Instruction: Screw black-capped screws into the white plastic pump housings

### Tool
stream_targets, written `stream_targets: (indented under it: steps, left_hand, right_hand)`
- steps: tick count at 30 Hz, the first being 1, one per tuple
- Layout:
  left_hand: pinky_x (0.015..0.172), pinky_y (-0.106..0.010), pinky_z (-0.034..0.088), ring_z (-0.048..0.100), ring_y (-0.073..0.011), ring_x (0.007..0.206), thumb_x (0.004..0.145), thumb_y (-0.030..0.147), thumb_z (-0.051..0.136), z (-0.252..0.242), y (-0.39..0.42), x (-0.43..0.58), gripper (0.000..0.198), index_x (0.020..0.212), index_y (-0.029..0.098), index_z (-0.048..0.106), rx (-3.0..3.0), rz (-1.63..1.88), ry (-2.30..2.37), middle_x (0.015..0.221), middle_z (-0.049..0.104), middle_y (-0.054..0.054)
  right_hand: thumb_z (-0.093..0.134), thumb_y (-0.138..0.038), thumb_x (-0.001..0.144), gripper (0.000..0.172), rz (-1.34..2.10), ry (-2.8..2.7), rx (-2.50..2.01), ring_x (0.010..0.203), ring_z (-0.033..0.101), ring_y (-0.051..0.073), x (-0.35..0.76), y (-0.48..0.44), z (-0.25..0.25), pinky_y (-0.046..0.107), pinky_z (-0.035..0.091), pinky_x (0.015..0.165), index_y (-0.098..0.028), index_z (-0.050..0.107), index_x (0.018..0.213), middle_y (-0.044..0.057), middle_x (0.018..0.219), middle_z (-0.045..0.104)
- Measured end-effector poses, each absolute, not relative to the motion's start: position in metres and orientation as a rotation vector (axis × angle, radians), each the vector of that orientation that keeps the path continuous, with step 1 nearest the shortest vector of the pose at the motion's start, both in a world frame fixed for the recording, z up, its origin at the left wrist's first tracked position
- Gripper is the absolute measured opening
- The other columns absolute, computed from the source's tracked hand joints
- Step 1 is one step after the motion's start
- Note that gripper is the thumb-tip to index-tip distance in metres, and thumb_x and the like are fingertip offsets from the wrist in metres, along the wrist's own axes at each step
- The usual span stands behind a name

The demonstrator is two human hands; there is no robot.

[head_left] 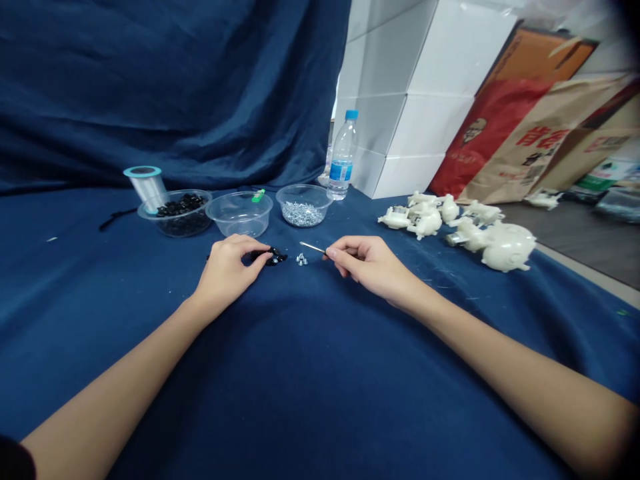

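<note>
My left hand (227, 268) rests on the blue cloth, its fingertips gripping a small black plastic part (274, 257). My right hand (365, 263) pinches a thin screwdriver (313, 247), whose metal shaft points left toward that part. Between the two hands, a few small silver screws (302, 259) lie on the cloth, just below the screwdriver tip. Behind them stands a transparent bowl of silver screws (303, 215), and a transparent bowl of black parts (181, 223) sits further left, beyond my left hand.
A transparent bowl (240, 223) with a green item on its rim stands between the others. Behind them are a spool of clear line (145, 188) and a water bottle (343, 160). White plastic housings (453, 230) lie heaped at right, before stacked white boxes (405, 100) and paper bags (520, 137).
</note>
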State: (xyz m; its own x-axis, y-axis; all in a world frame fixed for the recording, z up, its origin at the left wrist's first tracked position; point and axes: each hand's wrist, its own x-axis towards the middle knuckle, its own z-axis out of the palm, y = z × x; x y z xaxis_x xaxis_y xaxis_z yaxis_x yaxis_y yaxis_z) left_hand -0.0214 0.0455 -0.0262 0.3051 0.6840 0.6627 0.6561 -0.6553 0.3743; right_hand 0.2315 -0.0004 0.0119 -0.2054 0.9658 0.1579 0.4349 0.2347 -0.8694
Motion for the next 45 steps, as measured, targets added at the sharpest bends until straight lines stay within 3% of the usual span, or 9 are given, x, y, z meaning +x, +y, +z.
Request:
stream_targets:
  steps: [9,15,18,24,34,45]
  left_hand:
    - [0.083,-0.041,0.054,0.067,-0.0229,0.086,0.083,0.024,0.066,-0.028,0.048,-0.021,0.010,0.084,0.025,0.075,2.529,1.216,1.344,0.089,0.074,-0.003]
    - [0.076,-0.036,0.054,0.067,-0.0210,0.081,0.083,0.022,0.064,-0.026,0.047,-0.019,0.011,0.082,0.022,0.074,2.521,1.195,1.345,0.086,0.073,-0.004]
    - [0.080,-0.037,0.053,0.067,-0.0213,0.082,0.083,0.022,0.065,-0.025,0.047,-0.019,0.010,0.080,0.021,0.074,2.516,1.187,1.350,0.086,0.074,-0.004]
    - [0.082,-0.039,0.054,0.067,-0.0232,0.086,0.083,0.026,0.066,-0.027,0.047,-0.020,0.019,0.101,0.024,0.073,2.496,1.185,1.395,0.090,0.075,-0.003]
    - [0.089,-0.043,0.053,0.067,-0.0242,0.094,0.083,0.010,0.051,-0.031,0.052,-0.027,0.030,0.096,0.024,0.074,2.527,1.215,1.375,0.099,0.076,-0.004]
    - [0.095,-0.043,0.052,0.066,-0.0239,0.098,0.080,0.013,0.057,-0.027,0.050,-0.030,0.023,0.091,0.023,0.075,2.611,1.136,1.263,0.099,0.076,-0.004]
  right_hand:
    - [0.057,-0.041,0.091,0.028,0.896,-1.768,-1.296,0.052,0.043,0.010,0.231,0.000,0.011,0.026,0.029,0.050,-0.017,0.067,0.082,-0.002,0.058,0.053]
    - [0.057,-0.040,0.091,0.027,0.898,-1.772,-1.294,0.052,0.042,0.009,0.231,0.000,0.011,0.026,0.029,0.050,-0.016,0.067,0.082,-0.003,0.058,0.053]
    - [0.057,-0.040,0.091,0.027,0.899,-1.775,-1.294,0.052,0.043,0.009,0.231,0.000,0.012,0.026,0.029,0.051,-0.016,0.067,0.082,-0.003,0.058,0.052]
    - [0.057,-0.039,0.091,0.026,0.888,-1.776,-1.294,0.052,0.044,0.010,0.231,0.000,0.012,0.027,0.030,0.052,-0.016,0.066,0.082,-0.003,0.058,0.053]
    - [0.057,-0.041,0.090,0.027,0.873,-1.789,-1.290,0.055,0.045,0.011,0.232,0.000,0.011,0.027,0.034,0.055,-0.017,0.067,0.082,-0.003,0.059,0.053]
    - [0.058,-0.039,0.090,0.025,0.859,-1.795,-1.288,0.055,0.046,0.011,0.231,-0.001,0.013,0.027,0.035,0.055,-0.017,0.066,0.081,-0.002,0.059,0.054]
